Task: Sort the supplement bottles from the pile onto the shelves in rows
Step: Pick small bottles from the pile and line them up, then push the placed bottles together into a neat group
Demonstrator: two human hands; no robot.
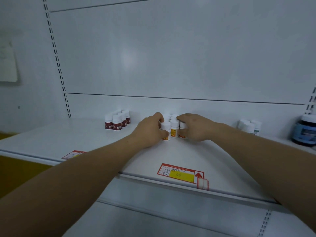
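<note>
Head view, left hand (pixel 150 130): I see it curled round the front-left one of the yellow-label bottles (pixel 174 128), thumb low, fingers over the cap.
Right hand (pixel 196 128): curled on the cluster's right side, gripping a bottle there.
Cluster: upright, packed together mid-shelf (pixel 85 134), near the back panel.
To the left: red-label bottles (pixel 117 123), grouped, apart.
To the right: white bottles (pixel 248 127), then a blue jar (pixel 305 132).
Front edge: price tag (pixel 181 173).

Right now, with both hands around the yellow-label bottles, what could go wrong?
1. The left hand and right hand hold the packed yellow-label bottles from both sides; uneven pressure could topple one into its neighbours.
2. The front-left bottle stands slightly forward of the row, so pulling the left hand away may drag it over.
</note>
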